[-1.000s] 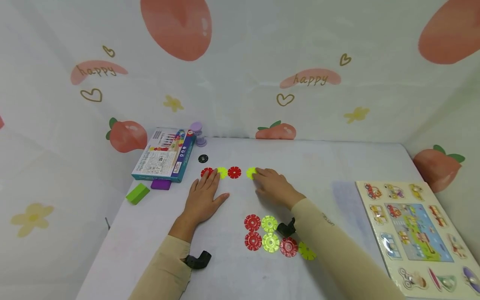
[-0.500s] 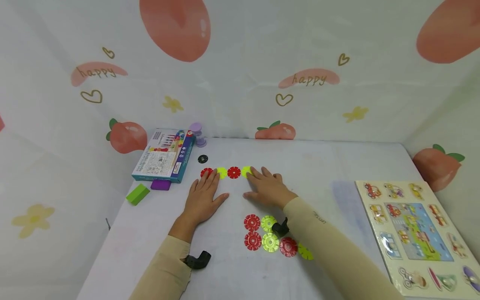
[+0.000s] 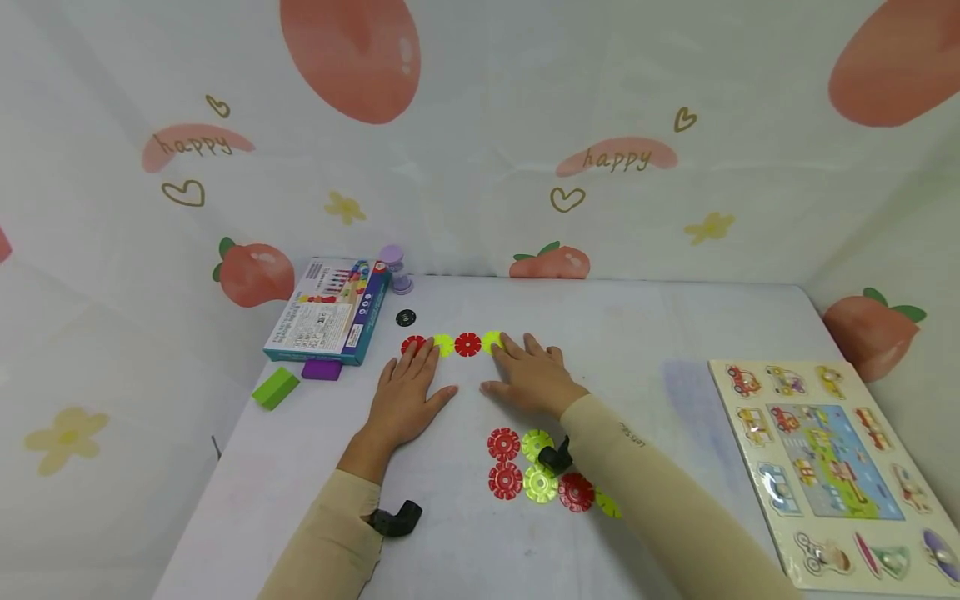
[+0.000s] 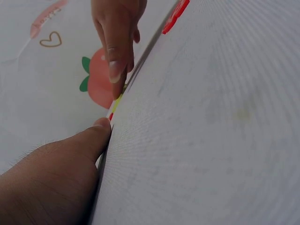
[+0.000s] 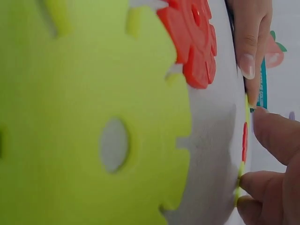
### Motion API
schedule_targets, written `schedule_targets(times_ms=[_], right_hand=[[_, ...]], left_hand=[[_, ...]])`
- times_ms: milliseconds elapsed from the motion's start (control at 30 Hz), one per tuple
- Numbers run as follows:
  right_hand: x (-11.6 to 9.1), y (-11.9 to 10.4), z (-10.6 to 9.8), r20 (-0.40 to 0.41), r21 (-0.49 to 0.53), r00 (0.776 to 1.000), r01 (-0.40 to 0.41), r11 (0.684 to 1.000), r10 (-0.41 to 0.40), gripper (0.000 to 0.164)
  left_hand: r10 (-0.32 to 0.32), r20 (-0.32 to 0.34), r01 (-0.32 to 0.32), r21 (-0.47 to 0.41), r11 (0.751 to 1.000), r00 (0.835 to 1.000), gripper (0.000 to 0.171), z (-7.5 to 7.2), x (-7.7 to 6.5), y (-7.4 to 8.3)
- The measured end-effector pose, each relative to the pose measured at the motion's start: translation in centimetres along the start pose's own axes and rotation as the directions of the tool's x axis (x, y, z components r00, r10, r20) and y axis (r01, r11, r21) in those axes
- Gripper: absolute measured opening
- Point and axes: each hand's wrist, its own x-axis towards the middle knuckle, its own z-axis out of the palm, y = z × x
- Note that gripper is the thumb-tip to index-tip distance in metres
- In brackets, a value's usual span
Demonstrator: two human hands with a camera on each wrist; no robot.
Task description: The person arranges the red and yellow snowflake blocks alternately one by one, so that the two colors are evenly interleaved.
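Notched discs (image 3: 468, 344): set in a row of four toward the far side of the white table (image 3: 637, 333), red and yellow-green by turns.
Left hand (image 3: 408, 400): laid flat, fingers straight, thumb spread, nothing gripped; the left-end red disc (image 3: 411, 341) is partly covered by the fingertips.
Right hand (image 3: 536, 379): fingers spread and mostly extended, nothing visibly pinched; the right-end yellow-green disc (image 3: 491, 341) is touched by the fingertips.
Near group (image 3: 506, 481): six more discs are laid close together, partly hidden by the right sleeve (image 3: 637, 467) and wrist camera (image 3: 555, 457).
Row alignment: best served, it is judged, by light sideways pressure at the right end while the left is pinned, so that rims are met without overlapping.
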Motion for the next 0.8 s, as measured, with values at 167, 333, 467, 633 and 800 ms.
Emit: schedule_targets(times_ms=[167, 333, 467, 633, 800], right_hand=[[0.1, -0.1, 0.2, -0.005, 0.012, 1.0, 0.006, 1.0, -0.006, 0.081], [-0.5, 0.1, -0.9, -0.044, 0.167, 0.999, 0.036, 0.985, -0.029, 0.082], [-2.5, 0.8, -2.7, -0.126, 0.446, 0.991, 0.106, 0.889, -0.055, 0.077], [-7.0, 2.2, -4.2, -0.256, 0.731, 0.96, 0.271, 0.626, -0.115, 0.052], [-12.1, 4.1, -3.7, -0.371, 0.817, 0.915, 0.404, 0.412, -0.161, 0.044]], left_hand=[[0.003, -0.001, -0.003, -0.001, 1.0, 1.0, 0.086, 0.2, 0.1, -0.1], [0.006, -0.003, -0.006, 0.0, 1.0, 1.0, 0.086, 0.2, 0.1, -0.1], [-0.001, -0.003, 0.001, -0.005, 1.0, 1.0, 0.086, 0.0, 0.0, 0.0], [-0.005, 0.001, 0.005, -0.011, 1.0, 1.0, 0.086, 0.0, 0.0, 0.0], [0.005, 0.001, -0.005, -0.012, 1.0, 1.0, 0.086, 0.0, 0.0, -0.1]])
